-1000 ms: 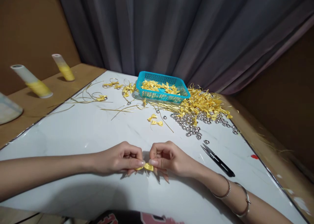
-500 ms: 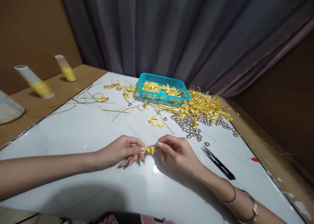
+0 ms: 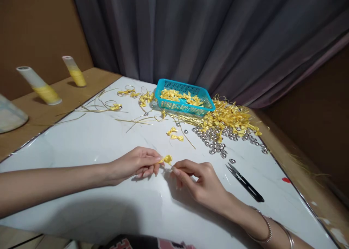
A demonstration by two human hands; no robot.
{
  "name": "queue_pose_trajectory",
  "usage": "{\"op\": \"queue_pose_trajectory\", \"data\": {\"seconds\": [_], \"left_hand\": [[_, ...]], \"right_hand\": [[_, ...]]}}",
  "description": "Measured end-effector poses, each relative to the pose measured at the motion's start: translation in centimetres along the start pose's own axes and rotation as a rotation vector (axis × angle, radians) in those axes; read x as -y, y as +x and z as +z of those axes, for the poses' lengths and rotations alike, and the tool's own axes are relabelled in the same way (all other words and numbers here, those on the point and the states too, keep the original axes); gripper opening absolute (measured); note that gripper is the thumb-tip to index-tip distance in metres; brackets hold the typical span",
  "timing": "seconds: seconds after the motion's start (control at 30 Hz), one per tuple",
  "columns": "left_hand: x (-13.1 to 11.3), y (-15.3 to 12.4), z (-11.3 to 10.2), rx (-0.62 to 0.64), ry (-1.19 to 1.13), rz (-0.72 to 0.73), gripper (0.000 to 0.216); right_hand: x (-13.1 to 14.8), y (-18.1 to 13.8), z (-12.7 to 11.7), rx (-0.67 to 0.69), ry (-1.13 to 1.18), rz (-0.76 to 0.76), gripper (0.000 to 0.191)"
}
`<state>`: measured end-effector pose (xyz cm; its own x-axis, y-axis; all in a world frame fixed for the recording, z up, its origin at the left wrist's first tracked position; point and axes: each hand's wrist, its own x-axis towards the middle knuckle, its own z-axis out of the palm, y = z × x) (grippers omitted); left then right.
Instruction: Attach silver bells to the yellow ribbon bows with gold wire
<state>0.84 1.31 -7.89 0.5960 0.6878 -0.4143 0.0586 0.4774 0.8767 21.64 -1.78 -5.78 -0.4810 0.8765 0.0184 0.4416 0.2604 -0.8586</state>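
Note:
My left hand point(image 3: 136, 164) pinches a small yellow ribbon bow point(image 3: 166, 159) between thumb and forefinger, just above the white table point(image 3: 89, 147). My right hand point(image 3: 197, 180) sits right of it, its thumb and forefinger pressed together just below the bow; whether they grip a thin thread or the bow's tail I cannot make out. Both wrists rest low over the table's near middle.
A blue basket point(image 3: 185, 103) of yellow bows stands at the back. Beside it lie a heap of yellow ribbon pieces point(image 3: 229, 118) and several silver beads point(image 3: 215, 140). Black snips point(image 3: 245, 182) lie at the right. Two loose bows point(image 3: 174, 133) lie mid-table. Thread spools point(image 3: 40, 87) stand at left.
The hands rose from the table and drew apart a little. The right hand slid down and right, off the bow's end; the left hand keeps the bow.

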Motion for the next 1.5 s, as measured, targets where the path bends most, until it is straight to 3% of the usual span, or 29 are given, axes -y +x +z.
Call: {"op": "queue_pose_trajectory", "data": {"seconds": [0.2, 1.13, 1.5], "left_hand": [[0.0, 0.0, 0.0, -0.004, 0.005, 0.005, 0.03], [0.3, 0.1, -0.3, -0.001, 0.055, 0.023, 0.026], [-0.2, 0.1, -0.1, -0.028, -0.122, -0.06, 0.024]], "right_hand": [[-0.3, -0.1, 0.4, -0.017, -0.112, -0.004, 0.026], [-0.9, 0.0, 0.5, -0.021, -0.139, -0.027, 0.027], [-1.7, 0.0, 2.0, -0.092, -0.148, -0.123, 0.022]]}}
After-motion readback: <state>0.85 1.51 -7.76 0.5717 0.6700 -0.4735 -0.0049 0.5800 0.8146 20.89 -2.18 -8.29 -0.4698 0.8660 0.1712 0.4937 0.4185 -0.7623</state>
